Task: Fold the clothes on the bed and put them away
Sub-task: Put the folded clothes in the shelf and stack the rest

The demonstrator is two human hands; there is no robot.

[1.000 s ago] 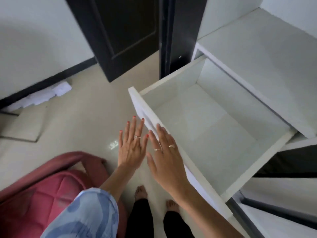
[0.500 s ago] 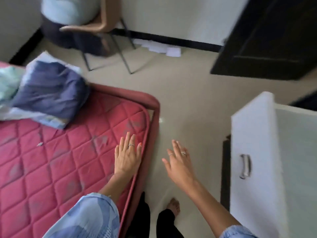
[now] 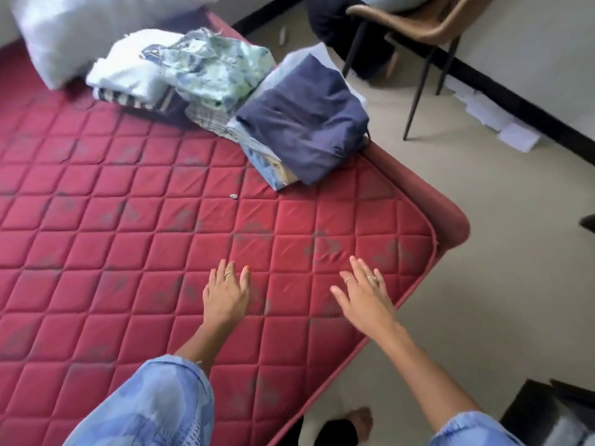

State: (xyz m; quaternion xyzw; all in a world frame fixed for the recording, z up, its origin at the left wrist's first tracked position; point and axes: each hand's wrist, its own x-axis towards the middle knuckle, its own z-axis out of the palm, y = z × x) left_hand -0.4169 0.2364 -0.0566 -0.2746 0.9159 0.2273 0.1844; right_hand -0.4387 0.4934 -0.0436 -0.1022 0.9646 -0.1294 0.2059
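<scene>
From the head view, the left hand (image 3: 227, 292) and right hand (image 3: 365, 292) are held flat with fingers spread, empty, over the near part of the red bed (image 3: 128, 220). Folded clothes (image 3: 302, 127) are stacked at its far right edge, beside a pillow (image 3: 64, 30).

A tan chair (image 3: 415, 24) on thin dark legs stands on the beige floor (image 3: 483, 284) near the far wall. White papers (image 3: 502, 123) lie scattered along the black baseboard (image 3: 515, 101), and a white pillow (image 3: 80, 30) sits at the upper left.
</scene>
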